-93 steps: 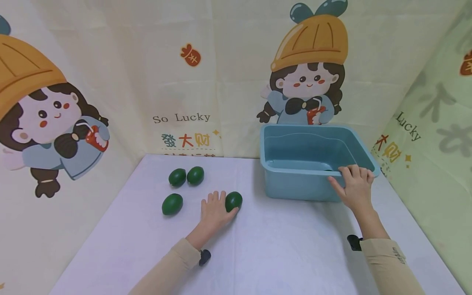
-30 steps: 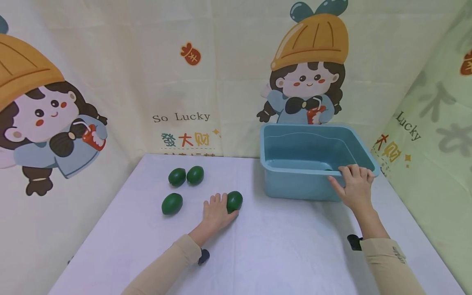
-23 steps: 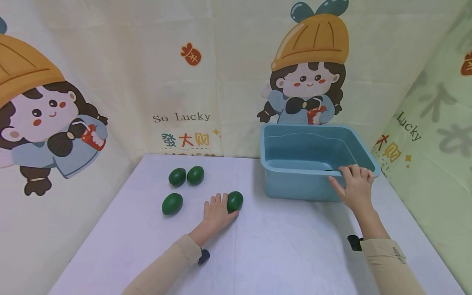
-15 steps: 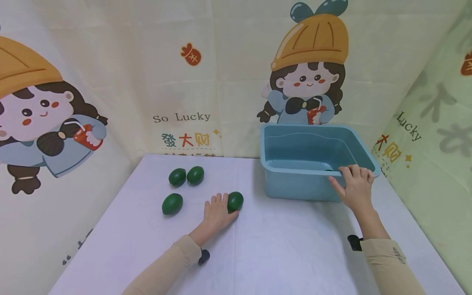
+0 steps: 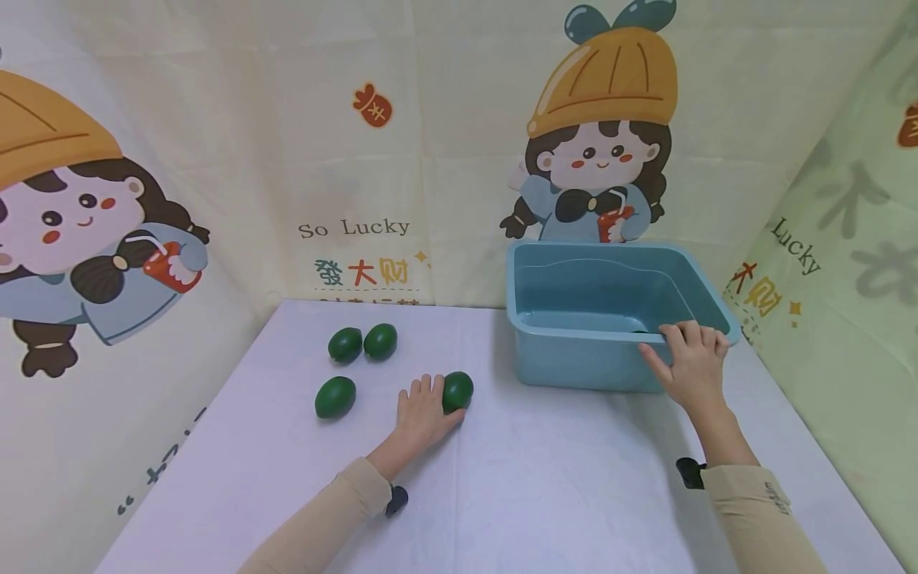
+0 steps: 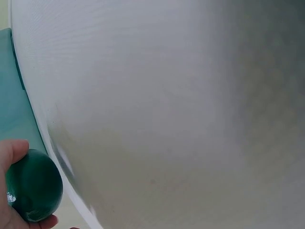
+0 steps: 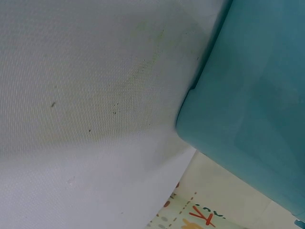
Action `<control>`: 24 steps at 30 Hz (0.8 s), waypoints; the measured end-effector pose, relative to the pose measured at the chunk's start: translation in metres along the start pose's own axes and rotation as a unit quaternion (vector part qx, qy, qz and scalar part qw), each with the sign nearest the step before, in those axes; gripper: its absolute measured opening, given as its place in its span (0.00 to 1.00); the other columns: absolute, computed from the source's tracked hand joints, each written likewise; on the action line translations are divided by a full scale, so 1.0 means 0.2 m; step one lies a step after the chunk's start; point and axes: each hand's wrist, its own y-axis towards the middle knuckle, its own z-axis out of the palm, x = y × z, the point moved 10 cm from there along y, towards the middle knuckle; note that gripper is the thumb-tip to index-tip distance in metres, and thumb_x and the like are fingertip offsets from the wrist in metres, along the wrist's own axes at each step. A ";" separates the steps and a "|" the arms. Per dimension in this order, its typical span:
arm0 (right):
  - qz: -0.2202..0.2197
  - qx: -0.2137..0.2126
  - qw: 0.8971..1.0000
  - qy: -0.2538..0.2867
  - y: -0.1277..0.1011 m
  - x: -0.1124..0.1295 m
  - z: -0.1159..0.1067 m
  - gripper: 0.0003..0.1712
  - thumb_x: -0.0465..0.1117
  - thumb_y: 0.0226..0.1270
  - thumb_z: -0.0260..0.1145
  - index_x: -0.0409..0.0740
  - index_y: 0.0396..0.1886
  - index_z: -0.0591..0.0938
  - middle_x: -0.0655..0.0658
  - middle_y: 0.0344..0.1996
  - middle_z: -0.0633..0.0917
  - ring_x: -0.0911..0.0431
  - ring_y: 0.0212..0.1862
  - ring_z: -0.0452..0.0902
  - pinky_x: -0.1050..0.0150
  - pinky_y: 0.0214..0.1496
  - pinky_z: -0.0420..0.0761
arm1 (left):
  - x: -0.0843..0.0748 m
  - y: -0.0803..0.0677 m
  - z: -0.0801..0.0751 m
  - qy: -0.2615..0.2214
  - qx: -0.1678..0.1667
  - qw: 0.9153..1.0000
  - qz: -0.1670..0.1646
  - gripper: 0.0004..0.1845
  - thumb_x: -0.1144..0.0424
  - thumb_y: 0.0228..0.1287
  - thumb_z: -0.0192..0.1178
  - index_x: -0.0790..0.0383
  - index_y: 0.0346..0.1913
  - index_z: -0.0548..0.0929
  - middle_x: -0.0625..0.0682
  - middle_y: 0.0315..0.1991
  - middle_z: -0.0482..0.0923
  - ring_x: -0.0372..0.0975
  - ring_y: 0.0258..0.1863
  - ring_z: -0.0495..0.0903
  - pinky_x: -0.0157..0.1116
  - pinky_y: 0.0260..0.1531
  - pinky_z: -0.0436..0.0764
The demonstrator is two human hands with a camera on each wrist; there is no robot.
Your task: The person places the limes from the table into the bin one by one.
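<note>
Fingers: left hand (image 5: pixel 419 414) lies low on the table, its fingers (image 5: pixel 429 387) curled against a green fruit (image 5: pixel 457 391), thumb under its near side; the left wrist view shows the fruit (image 6: pixel 33 192) cupped between fingertip and palm.
Right fingers: right hand (image 5: pixel 690 368) grips the near rim of the blue tub (image 5: pixel 574 331), four fingers (image 5: pixel 692 333) hooked over the edge, thumb pressed on the outer wall.
Sleeves: both forearms in beige sleeves (image 5: pixel 753 514), a dark strap at each wrist.
Table: white tabletop (image 5: pixel 538 494); the held fruit rests on it, left of the tub and near its corner.
Other fruit: one green fruit (image 5: pixel 335 397) sits left of the left hand; a pair (image 5: pixel 362 343) lies farther back, the two touching.
Tub: stands at the right rear of the table; something dark shows just inside by the right fingers, too hidden to tell.
Backdrop: cartoon-girl cloth (image 5: pixel 598 135) hangs behind, printed "So Lucky".
</note>
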 end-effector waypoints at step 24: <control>-0.003 0.003 1.000 -0.003 0.00 -0.01 0.01 0.42 0.70 0.63 0.38 0.33 0.40 0.71 0.34 0.35 0.67 0.38 0.37 0.55 0.42 0.42 0.49 | -0.02 0.02 -0.05 0.014 -0.015 1.000 0.006 0.32 0.40 0.53 0.56 0.62 0.50 0.68 0.54 0.36 0.65 0.45 0.35 0.66 0.41 0.32 0.66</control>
